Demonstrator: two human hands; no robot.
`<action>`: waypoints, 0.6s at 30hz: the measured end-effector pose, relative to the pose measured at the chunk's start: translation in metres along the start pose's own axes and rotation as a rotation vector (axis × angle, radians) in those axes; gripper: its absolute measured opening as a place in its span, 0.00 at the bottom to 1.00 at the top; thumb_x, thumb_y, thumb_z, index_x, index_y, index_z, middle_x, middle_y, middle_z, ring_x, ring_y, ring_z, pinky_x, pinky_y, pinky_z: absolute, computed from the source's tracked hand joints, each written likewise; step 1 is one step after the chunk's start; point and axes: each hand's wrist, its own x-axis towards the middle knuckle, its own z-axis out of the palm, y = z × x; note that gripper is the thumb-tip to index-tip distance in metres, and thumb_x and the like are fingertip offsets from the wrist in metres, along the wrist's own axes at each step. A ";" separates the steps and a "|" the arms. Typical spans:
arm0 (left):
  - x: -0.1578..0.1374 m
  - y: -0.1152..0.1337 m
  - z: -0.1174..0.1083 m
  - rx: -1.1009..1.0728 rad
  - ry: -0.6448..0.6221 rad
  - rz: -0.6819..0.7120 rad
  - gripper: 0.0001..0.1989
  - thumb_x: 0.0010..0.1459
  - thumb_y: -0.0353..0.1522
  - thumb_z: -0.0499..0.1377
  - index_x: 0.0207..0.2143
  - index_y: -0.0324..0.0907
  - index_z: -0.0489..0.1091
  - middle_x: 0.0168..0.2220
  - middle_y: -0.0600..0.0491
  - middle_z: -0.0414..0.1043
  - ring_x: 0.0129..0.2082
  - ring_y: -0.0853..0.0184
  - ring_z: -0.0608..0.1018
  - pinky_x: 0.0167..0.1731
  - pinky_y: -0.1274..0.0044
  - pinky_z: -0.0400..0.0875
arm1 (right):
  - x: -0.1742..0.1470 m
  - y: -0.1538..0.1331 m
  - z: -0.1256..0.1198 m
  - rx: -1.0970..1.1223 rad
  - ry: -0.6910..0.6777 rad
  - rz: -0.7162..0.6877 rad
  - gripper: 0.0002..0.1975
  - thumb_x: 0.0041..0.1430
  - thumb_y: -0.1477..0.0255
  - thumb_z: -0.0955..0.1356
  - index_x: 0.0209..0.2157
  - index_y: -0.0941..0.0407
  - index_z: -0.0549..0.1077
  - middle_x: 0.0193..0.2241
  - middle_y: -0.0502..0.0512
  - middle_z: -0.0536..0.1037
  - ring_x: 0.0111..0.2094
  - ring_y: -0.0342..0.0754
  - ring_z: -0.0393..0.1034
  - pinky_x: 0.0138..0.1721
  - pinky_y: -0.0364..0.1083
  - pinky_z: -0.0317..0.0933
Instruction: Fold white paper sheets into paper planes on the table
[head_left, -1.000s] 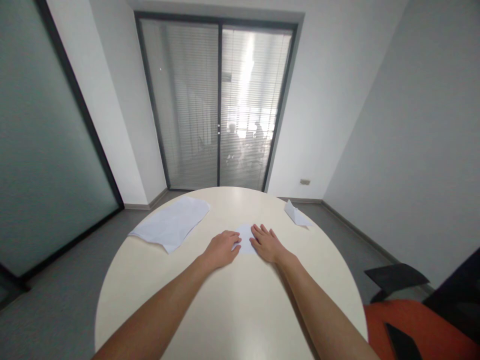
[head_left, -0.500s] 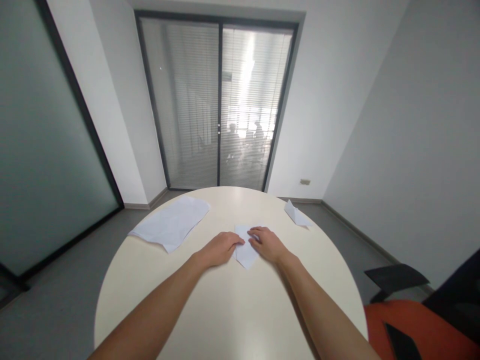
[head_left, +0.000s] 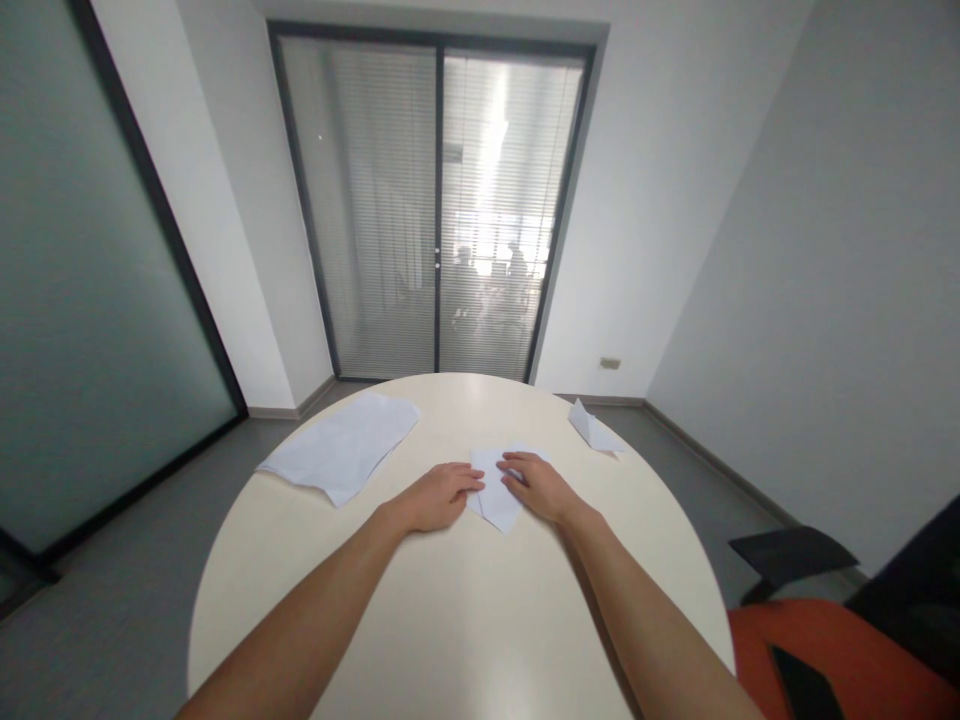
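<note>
Two half-curled hands [head_left: 439,497] [head_left: 546,487] on paper [head_left: 501,508]

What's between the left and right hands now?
Folded white paper on the tabletop, its middle exposed between the left hand and right hand, whose fingers reach over it. Shows in the head view.

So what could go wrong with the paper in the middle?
The middle paper could slip between the left hand and right hand, maybe making a crooked crease. Also, the big paper reaches the edge of the table, so a bump might push it off.
</note>
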 end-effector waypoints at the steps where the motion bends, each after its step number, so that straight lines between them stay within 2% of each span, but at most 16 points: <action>1: 0.001 0.002 0.000 0.028 -0.006 -0.003 0.20 0.64 0.27 0.50 0.55 0.46 0.72 0.60 0.51 0.69 0.61 0.62 0.68 0.63 0.65 0.59 | 0.001 -0.002 -0.001 -0.005 0.016 -0.012 0.17 0.64 0.68 0.64 0.51 0.56 0.77 0.53 0.62 0.76 0.55 0.55 0.68 0.58 0.54 0.60; 5: 0.001 0.005 -0.002 0.144 0.015 -0.052 0.19 0.65 0.29 0.50 0.55 0.47 0.72 0.58 0.48 0.70 0.59 0.59 0.68 0.61 0.61 0.59 | 0.003 -0.018 -0.005 0.039 0.024 -0.103 0.13 0.64 0.68 0.65 0.45 0.54 0.79 0.47 0.58 0.79 0.50 0.52 0.71 0.55 0.51 0.61; 9: 0.000 0.004 -0.004 0.183 0.036 -0.078 0.20 0.65 0.29 0.50 0.56 0.49 0.71 0.52 0.47 0.71 0.55 0.59 0.70 0.60 0.59 0.58 | 0.002 -0.035 -0.009 0.102 -0.052 -0.158 0.14 0.61 0.65 0.68 0.47 0.53 0.79 0.47 0.57 0.79 0.51 0.52 0.71 0.56 0.50 0.61; 13: -0.001 0.002 -0.002 0.168 0.040 -0.086 0.20 0.65 0.30 0.51 0.57 0.48 0.71 0.51 0.45 0.70 0.51 0.59 0.72 0.56 0.63 0.64 | 0.001 -0.038 -0.011 0.112 -0.090 -0.123 0.18 0.58 0.63 0.71 0.48 0.55 0.78 0.49 0.59 0.79 0.53 0.54 0.70 0.57 0.51 0.61; 18: -0.002 0.001 0.001 0.187 0.039 -0.070 0.20 0.65 0.30 0.51 0.58 0.47 0.69 0.56 0.45 0.67 0.56 0.57 0.68 0.57 0.63 0.63 | 0.001 -0.036 -0.010 0.102 -0.083 -0.091 0.16 0.58 0.63 0.71 0.45 0.54 0.79 0.47 0.59 0.79 0.51 0.53 0.71 0.54 0.50 0.63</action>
